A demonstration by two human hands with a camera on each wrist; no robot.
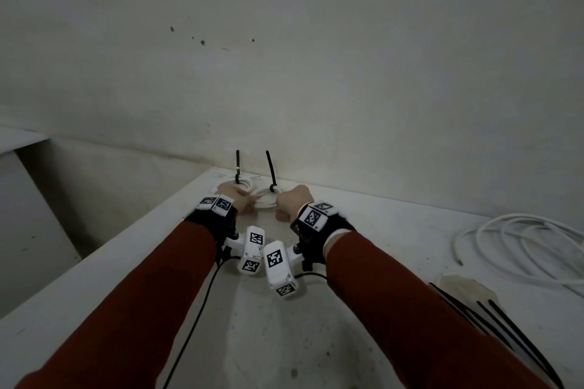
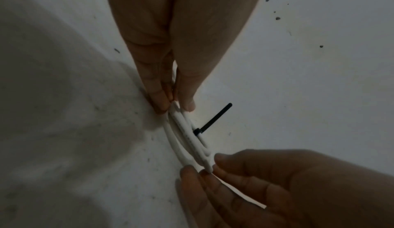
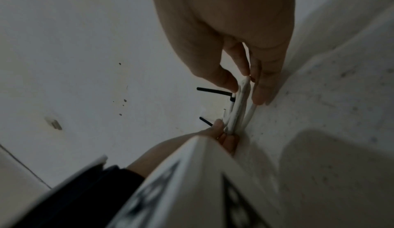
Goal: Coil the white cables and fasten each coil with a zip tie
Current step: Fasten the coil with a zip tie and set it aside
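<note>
White cable, wound into a small coil (image 1: 264,199), is held just above the middle of the head view, at the far edge of the table (image 1: 395,230) against the wall (image 1: 316,57). It is pinched from one side by the left hand (image 1: 235,199), fingers (image 2: 158,97) and thumb closed on the strands, and from the other side by the right hand (image 1: 292,200), whose fingertips (image 3: 259,97) are curled round the bundle. A black zip tie (image 1: 270,172) is already cinched on this coil, its tail standing upward. A second tied coil (image 1: 235,183) lies just left of it, partly hidden behind the left hand, with its own black tie (image 1: 237,163) upright. Toward the right edge of the frame a loose white cable (image 1: 518,243) is spread in wide loops, and spare zip ties (image 1: 499,325) lie at the lower right. The cable is judged light and springy, with a smooth jacket that could slide between fingers; loops would likely fan apart if released unevenly. Hold is best taken across all strands together, near the tie.
</note>
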